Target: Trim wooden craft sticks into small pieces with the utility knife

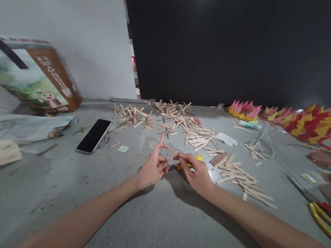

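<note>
Both of my hands meet above the middle of the table, around a few joined wooden craft sticks [168, 163]. My left hand [152, 169] grips them, with its index finger curved over the top. The fingers of my right hand [196, 172] pinch the right side of the same sticks. How the sticks are joined is partly hidden by the fingers. A yellow-handled tool [199, 157], perhaps scissors, lies beneath and behind the right hand, partly covered. Loose craft sticks [232, 172] lie in a pile to the right of that hand.
Star-shaped stick pieces [135, 116] cluster at the back. A phone [94, 136] and a printed bag [47, 81] stand left. Rightward are large scissors [314, 206], a glue stick [249, 125], a white cable [265, 142] and folded paper pieces [313, 123]. A dark panel rises behind.
</note>
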The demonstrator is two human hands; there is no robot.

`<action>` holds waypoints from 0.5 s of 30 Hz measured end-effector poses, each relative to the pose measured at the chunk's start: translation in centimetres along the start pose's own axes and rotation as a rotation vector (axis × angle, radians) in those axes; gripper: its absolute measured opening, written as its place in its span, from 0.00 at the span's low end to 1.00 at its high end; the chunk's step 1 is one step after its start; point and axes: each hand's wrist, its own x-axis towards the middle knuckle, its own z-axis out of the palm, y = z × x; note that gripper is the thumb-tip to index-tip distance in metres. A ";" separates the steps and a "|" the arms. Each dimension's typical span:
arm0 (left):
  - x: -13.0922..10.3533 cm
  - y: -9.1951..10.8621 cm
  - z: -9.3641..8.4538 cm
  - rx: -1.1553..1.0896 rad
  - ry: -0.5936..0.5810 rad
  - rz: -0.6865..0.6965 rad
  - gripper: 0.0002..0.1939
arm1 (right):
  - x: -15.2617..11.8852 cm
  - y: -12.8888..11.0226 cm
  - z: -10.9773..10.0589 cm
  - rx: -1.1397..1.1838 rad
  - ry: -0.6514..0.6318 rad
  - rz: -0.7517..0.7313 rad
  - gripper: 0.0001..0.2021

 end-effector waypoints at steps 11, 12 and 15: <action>-0.1 0.1 0.0 -0.008 0.011 0.013 0.29 | 0.0 -0.3 0.2 0.017 -0.022 -0.008 0.11; -0.1 0.2 0.0 -0.007 0.011 0.018 0.28 | 0.0 -0.3 0.2 0.019 -0.020 -0.009 0.11; -0.2 0.3 0.1 -0.007 0.020 0.024 0.25 | 0.0 -0.4 0.1 0.016 -0.016 -0.005 0.11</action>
